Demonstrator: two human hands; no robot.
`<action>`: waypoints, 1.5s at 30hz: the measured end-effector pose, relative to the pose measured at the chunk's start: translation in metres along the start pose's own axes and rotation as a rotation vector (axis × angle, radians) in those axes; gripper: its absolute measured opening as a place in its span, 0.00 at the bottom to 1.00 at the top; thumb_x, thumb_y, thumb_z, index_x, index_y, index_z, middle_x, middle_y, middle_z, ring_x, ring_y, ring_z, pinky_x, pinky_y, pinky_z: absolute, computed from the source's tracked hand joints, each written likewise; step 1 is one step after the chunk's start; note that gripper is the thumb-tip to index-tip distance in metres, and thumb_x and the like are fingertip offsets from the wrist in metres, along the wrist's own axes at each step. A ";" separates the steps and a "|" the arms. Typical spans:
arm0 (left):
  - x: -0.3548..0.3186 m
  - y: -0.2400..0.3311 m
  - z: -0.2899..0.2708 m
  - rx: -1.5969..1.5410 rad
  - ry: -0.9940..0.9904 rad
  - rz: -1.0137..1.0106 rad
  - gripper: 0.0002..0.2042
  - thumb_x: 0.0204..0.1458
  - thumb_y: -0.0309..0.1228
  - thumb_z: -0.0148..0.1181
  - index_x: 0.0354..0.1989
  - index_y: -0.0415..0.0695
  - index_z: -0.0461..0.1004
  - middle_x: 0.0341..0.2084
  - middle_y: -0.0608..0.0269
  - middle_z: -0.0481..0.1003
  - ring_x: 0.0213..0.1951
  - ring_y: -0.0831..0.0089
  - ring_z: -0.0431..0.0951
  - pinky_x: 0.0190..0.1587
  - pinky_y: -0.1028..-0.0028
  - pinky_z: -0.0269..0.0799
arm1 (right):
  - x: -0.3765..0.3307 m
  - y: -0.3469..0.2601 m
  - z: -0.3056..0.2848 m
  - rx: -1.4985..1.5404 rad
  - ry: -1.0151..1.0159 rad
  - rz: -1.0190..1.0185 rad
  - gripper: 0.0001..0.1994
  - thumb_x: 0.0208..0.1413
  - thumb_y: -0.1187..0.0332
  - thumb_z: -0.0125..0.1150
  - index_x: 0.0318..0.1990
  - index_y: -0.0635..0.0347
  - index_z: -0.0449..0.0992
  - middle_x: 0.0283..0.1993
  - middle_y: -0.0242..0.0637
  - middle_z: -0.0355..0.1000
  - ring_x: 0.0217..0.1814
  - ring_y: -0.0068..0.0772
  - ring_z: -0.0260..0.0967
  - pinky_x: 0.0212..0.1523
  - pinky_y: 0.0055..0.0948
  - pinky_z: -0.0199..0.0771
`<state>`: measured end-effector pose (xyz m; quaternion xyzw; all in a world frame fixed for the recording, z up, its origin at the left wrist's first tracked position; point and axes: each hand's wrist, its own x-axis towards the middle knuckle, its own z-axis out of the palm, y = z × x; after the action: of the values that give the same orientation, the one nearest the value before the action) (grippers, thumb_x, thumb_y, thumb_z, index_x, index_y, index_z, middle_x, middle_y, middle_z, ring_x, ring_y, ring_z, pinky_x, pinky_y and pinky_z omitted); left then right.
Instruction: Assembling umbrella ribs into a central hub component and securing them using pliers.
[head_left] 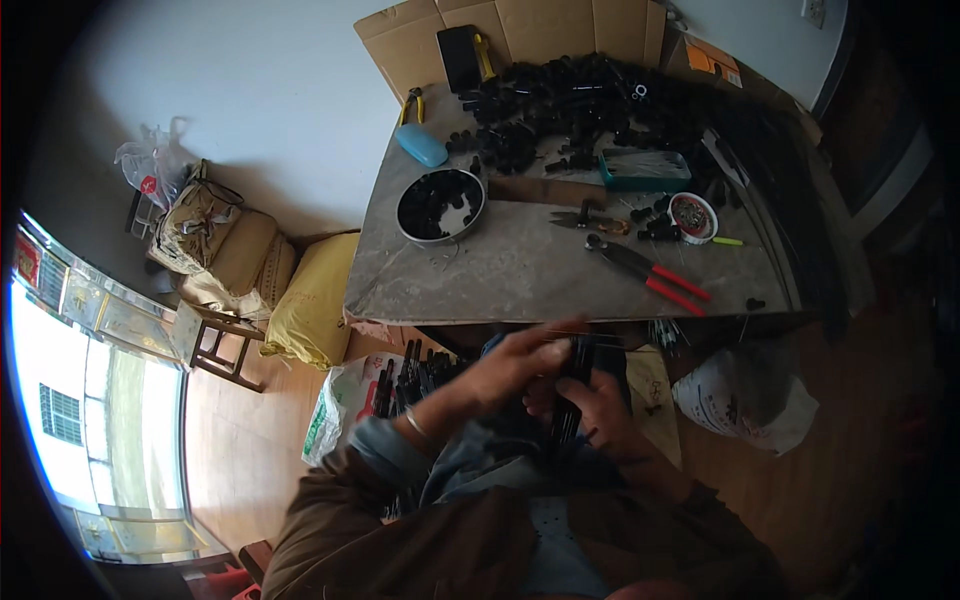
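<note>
Above my lap, just off the table's front edge, my right hand (597, 402) is wrapped around a bundle of slim black rods (566, 418), which it holds roughly upright. My left hand (515, 362) reaches across to the bundle's top, its fingers bent together and slightly blurred. Thin wire-like strands (598, 338) stick out sideways by its fingertips; whether the fingers pinch them is hard to see. Below my left forearm, a white bag (345, 405) holds more black rods (408, 372).
The grey table (480, 280) carries a heap of black fittings (560, 105), a round pan (441, 205), red-handled cutters (650, 275), pliers (590, 220), a teal tray (645, 170) and a small white tub (692, 218). Long black strips (790, 190) hang over its right side. A plastic bag (750, 400) stands on the floor.
</note>
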<state>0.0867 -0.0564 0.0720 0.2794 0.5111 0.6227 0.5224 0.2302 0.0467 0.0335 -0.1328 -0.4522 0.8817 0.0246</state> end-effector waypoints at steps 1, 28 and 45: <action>0.011 0.009 -0.008 0.083 0.039 0.108 0.26 0.61 0.43 0.49 0.63 0.39 0.59 0.31 0.61 0.74 0.26 0.78 0.75 0.26 0.78 0.71 | 0.001 -0.001 0.001 0.124 0.042 0.000 0.12 0.62 0.71 0.47 0.49 0.69 0.69 0.43 0.47 0.74 0.44 0.39 0.75 0.47 0.37 0.76; 0.272 0.101 -0.128 1.574 0.261 0.051 0.22 0.37 0.44 0.69 0.41 0.46 0.79 0.36 0.53 0.79 0.42 0.57 0.79 0.47 0.64 0.73 | 0.020 -0.001 -0.049 0.267 0.045 0.044 0.14 0.64 0.67 0.49 0.51 0.68 0.69 0.43 0.51 0.74 0.44 0.46 0.75 0.46 0.43 0.76; 0.001 -0.013 -0.047 -0.315 0.060 -0.101 0.12 0.51 0.31 0.65 0.41 0.39 0.74 0.30 0.64 0.75 0.31 0.77 0.74 0.34 0.77 0.72 | 0.009 -0.001 0.017 0.205 0.162 -0.042 0.10 0.60 0.69 0.48 0.46 0.65 0.67 0.32 0.41 0.71 0.27 0.36 0.73 0.31 0.36 0.78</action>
<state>0.0499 -0.0722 0.0450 0.1492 0.4359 0.6763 0.5748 0.2167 0.0357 0.0417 -0.1910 -0.3590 0.9089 0.0928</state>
